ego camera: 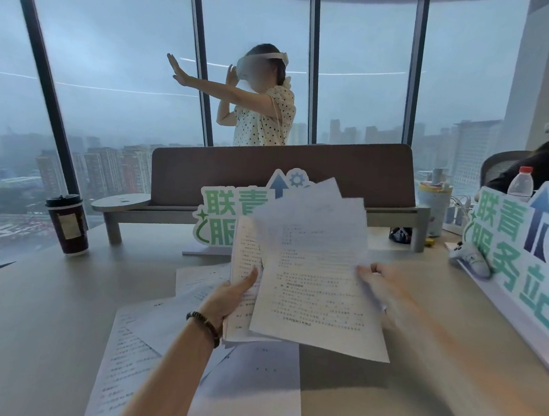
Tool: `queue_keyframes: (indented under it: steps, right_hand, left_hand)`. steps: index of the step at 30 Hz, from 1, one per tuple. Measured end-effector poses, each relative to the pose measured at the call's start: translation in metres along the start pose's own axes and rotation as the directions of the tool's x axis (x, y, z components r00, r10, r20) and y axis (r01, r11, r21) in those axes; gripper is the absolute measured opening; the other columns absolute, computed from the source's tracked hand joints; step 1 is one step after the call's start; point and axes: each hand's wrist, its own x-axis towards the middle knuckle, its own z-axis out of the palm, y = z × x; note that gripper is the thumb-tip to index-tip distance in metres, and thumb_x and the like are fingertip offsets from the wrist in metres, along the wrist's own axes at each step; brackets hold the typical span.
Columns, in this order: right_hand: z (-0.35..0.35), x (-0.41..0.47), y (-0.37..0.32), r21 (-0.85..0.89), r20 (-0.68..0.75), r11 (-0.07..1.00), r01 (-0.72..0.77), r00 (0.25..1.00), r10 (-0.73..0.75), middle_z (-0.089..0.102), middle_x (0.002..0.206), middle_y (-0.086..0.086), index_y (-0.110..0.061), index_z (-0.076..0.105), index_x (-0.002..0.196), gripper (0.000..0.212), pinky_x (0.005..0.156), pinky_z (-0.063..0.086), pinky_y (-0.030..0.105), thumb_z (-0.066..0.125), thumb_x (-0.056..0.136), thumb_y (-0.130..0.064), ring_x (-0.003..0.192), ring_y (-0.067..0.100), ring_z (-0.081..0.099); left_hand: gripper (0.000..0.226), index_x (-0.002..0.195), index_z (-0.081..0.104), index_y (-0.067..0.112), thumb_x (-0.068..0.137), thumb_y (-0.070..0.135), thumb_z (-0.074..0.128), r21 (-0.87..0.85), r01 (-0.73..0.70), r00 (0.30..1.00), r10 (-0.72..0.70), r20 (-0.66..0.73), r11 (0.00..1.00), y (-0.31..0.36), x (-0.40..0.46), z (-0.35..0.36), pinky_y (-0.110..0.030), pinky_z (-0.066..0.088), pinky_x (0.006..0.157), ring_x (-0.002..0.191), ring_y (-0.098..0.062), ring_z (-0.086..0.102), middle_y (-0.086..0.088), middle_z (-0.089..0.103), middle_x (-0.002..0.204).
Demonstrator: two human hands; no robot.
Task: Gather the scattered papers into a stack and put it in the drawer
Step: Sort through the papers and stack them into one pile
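Left hand (230, 298) pinched the fanned sheets (307, 276) upright above the loose papers (144, 338); right hand's (380, 283) blurred grip: cannot tell, probably squaring them.

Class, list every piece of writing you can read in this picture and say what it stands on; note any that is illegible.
"联青服": centre sign, the rest hidden behind the held papers.
"联青服务站": right sign.
Held papers and the papers on the desk: printed lines, too small and blurred to read.
Coffee cup label: unreadable.
Bottle: nothing legible.
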Motion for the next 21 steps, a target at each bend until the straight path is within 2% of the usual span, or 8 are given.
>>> queue_keyframes:
  steps: [3,6,9,11,13,16,19,21]
  right_hand:
    - [0.009,0.000,0.007,-0.012,0.020,1.000,-0.021,1.000,0.021,0.069,0.084,0.009,-0.013,0.054,0.073,0.030,0.068,0.049,0.035,0.060,0.096,-0.031,0.075,0.024,0.065]
    - [0.016,0.000,0.009,0.049,0.011,0.993,-0.107,0.994,0.107,0.061,0.080,0.016,-0.014,0.055,0.074,0.025,0.066,0.046,0.033,0.056,0.095,-0.028,0.071,0.027,0.061]
    - [0.014,-0.004,0.005,0.052,-0.004,0.988,-0.149,0.989,0.149,0.064,0.084,0.015,-0.010,0.057,0.073,0.022,0.066,0.047,0.033,0.053,0.095,-0.011,0.073,0.028,0.061]
    - [0.013,-0.003,0.008,0.020,0.018,0.989,-0.149,0.989,0.148,0.068,0.089,0.012,-0.011,0.061,0.074,0.021,0.075,0.050,0.038,0.053,0.093,-0.006,0.079,0.027,0.063]
    - [0.012,-0.003,0.012,-0.008,0.046,0.993,-0.119,0.992,0.119,0.072,0.095,0.009,-0.012,0.070,0.084,0.014,0.085,0.051,0.042,0.059,0.092,-0.008,0.091,0.025,0.065]
    - [0.011,-0.002,0.015,-0.015,0.063,0.994,-0.106,0.992,0.107,0.074,0.101,0.007,-0.013,0.075,0.093,0.011,0.087,0.053,0.041,0.070,0.084,-0.009,0.100,0.024,0.065]
    - [0.012,-0.007,0.010,-0.033,0.048,0.996,-0.083,0.995,0.085,0.073,0.095,0.003,-0.018,0.072,0.084,0.015,0.092,0.055,0.044,0.076,0.080,-0.004,0.098,0.023,0.066]
    - [0.012,-0.009,0.010,-0.080,0.025,0.996,-0.035,0.999,0.037,0.073,0.093,0.001,-0.018,0.072,0.083,0.013,0.086,0.056,0.039,0.077,0.082,-0.006,0.094,0.020,0.066]
  left_hand:
    - [0.033,0.111,0.070,0.008,0.087,0.031,0.068,0.023,-0.024,1.000,0.024,0.018,0.999,-0.002,-0.002,0.001,-0.050,0.056,0.088,0.099,-0.034,0.071,-0.013,0.074,0.108]
    - [0.028,0.106,0.071,0.004,0.082,0.016,0.075,0.056,0.020,1.000,-0.021,0.016,0.998,-0.006,-0.002,0.001,-0.055,0.054,0.091,0.098,-0.035,0.072,-0.016,0.074,0.108]
    - [0.015,0.101,0.072,0.004,0.086,0.009,0.070,0.041,0.029,1.000,-0.028,-0.008,0.999,-0.008,-0.003,0.002,-0.046,0.061,0.077,0.089,-0.032,0.074,-0.016,0.074,0.106]
    - [0.013,0.101,0.071,0.004,0.089,0.007,0.066,-0.015,0.017,0.999,-0.018,-0.036,1.000,-0.007,-0.003,0.003,-0.037,0.061,0.062,0.079,-0.027,0.075,-0.013,0.076,0.097]
    - [0.016,0.105,0.070,0.004,0.091,0.006,0.064,-0.066,0.002,0.998,-0.006,-0.061,0.998,-0.006,-0.003,0.003,-0.035,0.060,0.057,0.075,-0.025,0.075,-0.009,0.077,0.093]
    - [0.017,0.106,0.069,0.004,0.089,0.007,0.066,-0.114,-0.005,0.995,-0.007,-0.104,0.993,-0.005,-0.002,0.002,-0.038,0.061,0.061,0.080,-0.029,0.075,-0.013,0.076,0.100]
    - [0.022,0.110,0.069,0.003,0.089,0.010,0.068,-0.131,0.000,0.992,-0.016,-0.122,0.991,-0.006,-0.001,0.001,-0.044,0.061,0.070,0.088,-0.033,0.074,-0.015,0.075,0.103]
    - [0.025,0.112,0.068,0.003,0.088,0.013,0.069,-0.129,0.000,0.990,-0.018,-0.137,0.992,-0.006,0.000,0.001,-0.047,0.060,0.074,0.090,-0.035,0.073,-0.014,0.075,0.104]
